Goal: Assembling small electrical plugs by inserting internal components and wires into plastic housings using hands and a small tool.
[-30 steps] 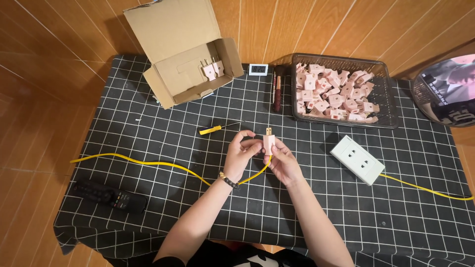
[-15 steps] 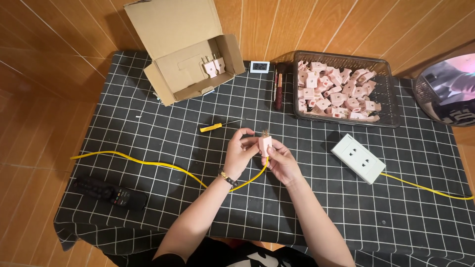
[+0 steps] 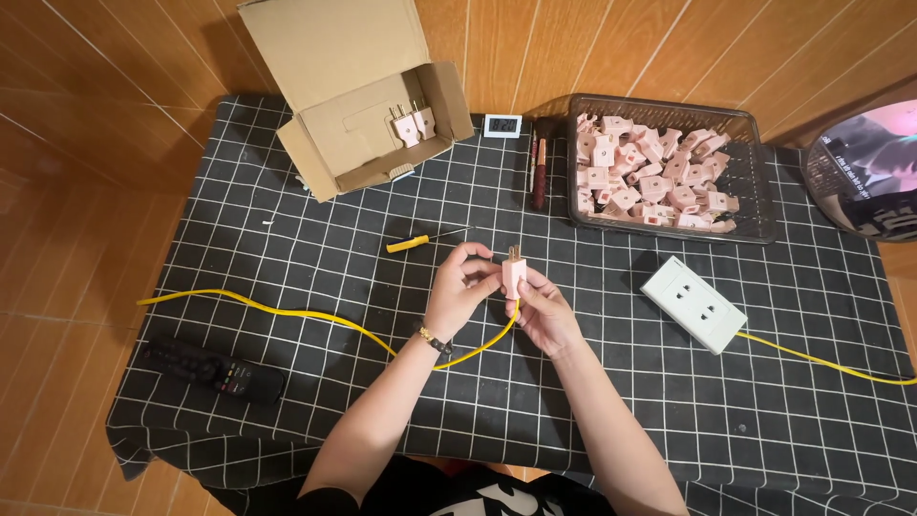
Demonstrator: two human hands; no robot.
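- Over the middle of the checked cloth, head view: your left hand and right hand meet, both pinching one pink plug, prongs up.
- Yellow cable trails leftward from it.
- Yellow screwdriver lies just beyond; white socket block sits right.

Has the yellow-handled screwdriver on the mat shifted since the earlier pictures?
No. The yellow-handled screwdriver lies in the same spot on the checked mat, below the cardboard box and left of both hands, as before.
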